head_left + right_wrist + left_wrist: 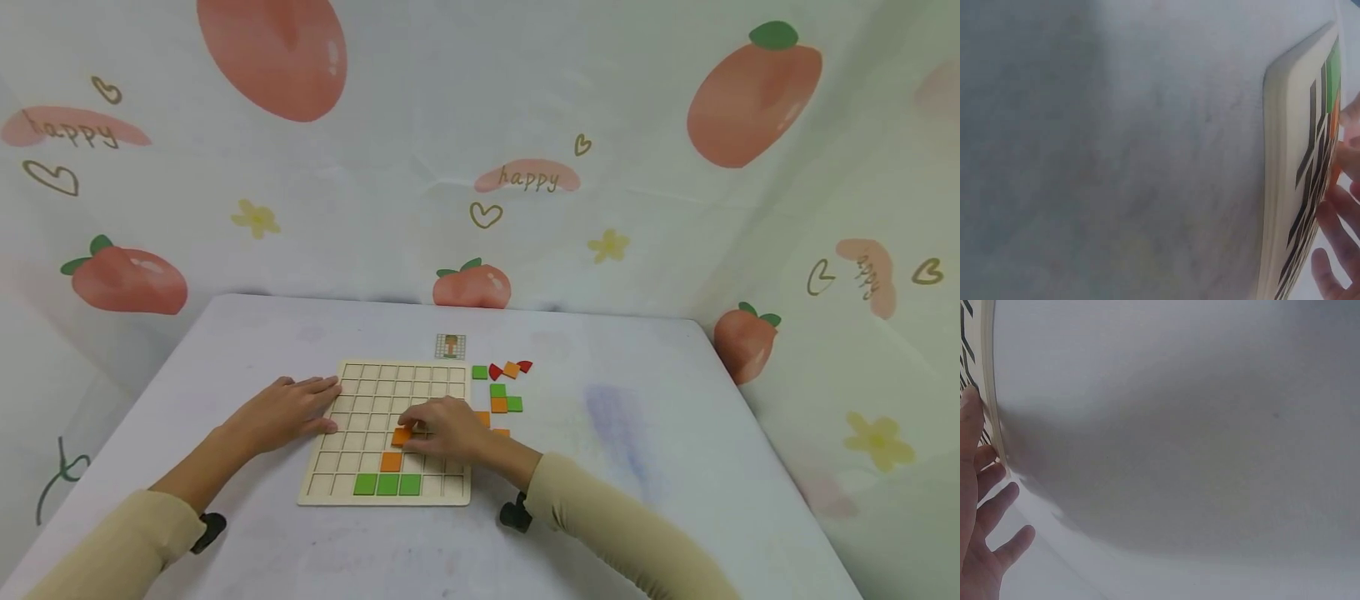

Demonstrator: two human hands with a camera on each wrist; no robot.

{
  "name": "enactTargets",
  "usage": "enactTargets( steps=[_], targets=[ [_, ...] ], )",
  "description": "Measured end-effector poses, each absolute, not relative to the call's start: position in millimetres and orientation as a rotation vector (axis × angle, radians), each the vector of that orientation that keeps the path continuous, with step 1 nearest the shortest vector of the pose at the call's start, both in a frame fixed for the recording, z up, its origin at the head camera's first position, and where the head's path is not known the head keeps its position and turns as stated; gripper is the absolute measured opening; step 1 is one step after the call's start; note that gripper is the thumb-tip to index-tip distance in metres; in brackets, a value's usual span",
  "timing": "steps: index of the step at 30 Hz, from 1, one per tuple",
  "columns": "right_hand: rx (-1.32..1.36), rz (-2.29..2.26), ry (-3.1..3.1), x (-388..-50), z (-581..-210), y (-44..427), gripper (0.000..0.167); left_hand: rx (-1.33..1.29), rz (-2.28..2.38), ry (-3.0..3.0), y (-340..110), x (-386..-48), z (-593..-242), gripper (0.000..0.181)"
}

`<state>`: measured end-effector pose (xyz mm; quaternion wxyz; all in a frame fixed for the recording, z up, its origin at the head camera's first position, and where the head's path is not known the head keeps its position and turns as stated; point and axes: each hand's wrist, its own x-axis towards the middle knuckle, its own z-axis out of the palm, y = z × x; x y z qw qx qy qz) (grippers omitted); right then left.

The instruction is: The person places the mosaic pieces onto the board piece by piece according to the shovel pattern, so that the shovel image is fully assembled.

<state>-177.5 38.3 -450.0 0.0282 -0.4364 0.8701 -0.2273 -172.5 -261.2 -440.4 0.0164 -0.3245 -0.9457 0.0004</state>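
A cream wooden grid board [352, 415] lies on the table. In its bottom row sit several green square tiles [387, 485], with an orange square tile [391, 462] in the row above them. My right hand [447, 429] is over the board's middle and pinches another orange tile [401, 437] between thumb and fingers, just above that one; in the right wrist view the hand [1341, 231] is partly cut off. At the board's left edge my left hand [288, 412] rests with extended fingers. The left wrist view shows these fingers [999, 503] loosely spread beside the rim.
Right of the board lie loose tiles: a green square [480, 372], red quarter-round pieces [525, 366], and several more orange and green squares [514, 404], some partly behind the right hand. A small printed grid card [450, 347] lies beyond the board's far edge. Patterned cloth [390, 233] hangs behind the table.
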Motion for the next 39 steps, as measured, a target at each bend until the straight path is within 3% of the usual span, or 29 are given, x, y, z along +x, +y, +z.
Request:
enactTargets(
  steps=[39],
  targets=[
    [-1.342, -0.707, 2.679, -172.0, -448.8, 39.6, 0.031, -0.994, -0.020, -2.956, -260.8, -173.1, -440.8, 0.065]
  ],
)
